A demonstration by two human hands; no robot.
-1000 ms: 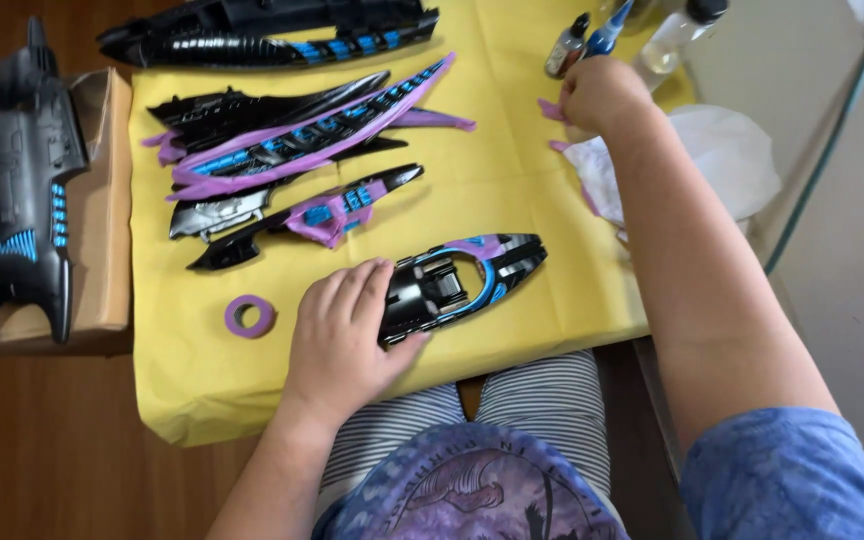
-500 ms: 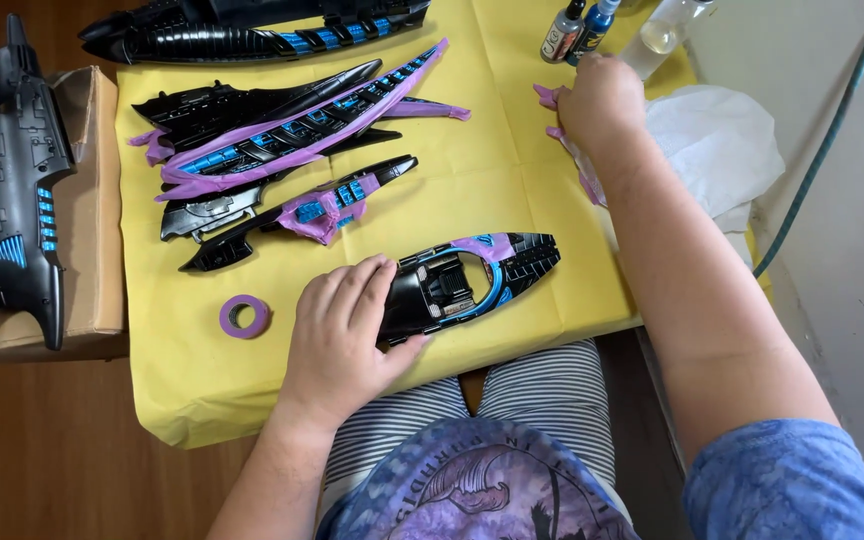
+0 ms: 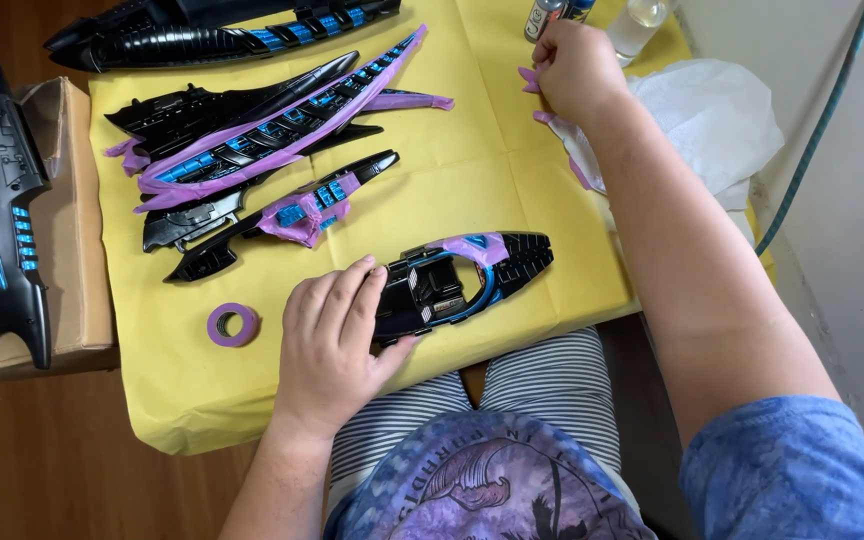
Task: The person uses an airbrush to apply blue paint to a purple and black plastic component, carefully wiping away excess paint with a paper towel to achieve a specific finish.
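1. Looks like a home hobby corner set up for model painting.
2. Shown by a bench under yellow paper (image 3: 512,180), masked black model parts (image 3: 272,150), a purple tape roll (image 3: 232,325), small paint bottles (image 3: 544,15) and a wooden floor (image 3: 52,450).

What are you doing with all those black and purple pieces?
A person sits at a table covered in yellow paper. Their left hand rests on a black and blue model part with purple tape on it. Their right hand reaches to the far side, pinching a purple tape strip near some small bottles. More taped black parts and a purple tape roll lie on the paper.
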